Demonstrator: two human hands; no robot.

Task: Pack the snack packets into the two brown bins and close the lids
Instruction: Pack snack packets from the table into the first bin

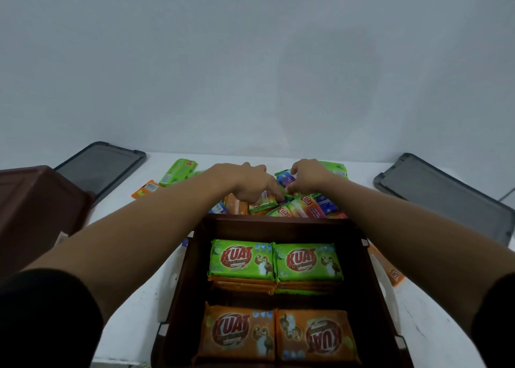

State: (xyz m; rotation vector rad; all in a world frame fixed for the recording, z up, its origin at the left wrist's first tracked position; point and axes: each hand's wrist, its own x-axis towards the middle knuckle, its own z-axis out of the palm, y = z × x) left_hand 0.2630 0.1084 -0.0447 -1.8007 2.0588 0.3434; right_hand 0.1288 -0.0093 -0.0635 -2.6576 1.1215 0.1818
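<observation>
Head view: both hands (left hand (248, 182), right hand (306, 175)) on packet pile (303, 207).

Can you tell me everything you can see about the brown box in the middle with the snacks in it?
The brown bin is a dark, shiny, plastic-looking box, open on top with no lid on it. It stands upright on the white table, right in front of the person, between their two arms. Inside lie four stacks of flat snack packets: two green packets on top at the far side, two orange packets at the near side. Small pale clips show on its side rims. Loose packets lie piled just beyond its far wall.
</observation>
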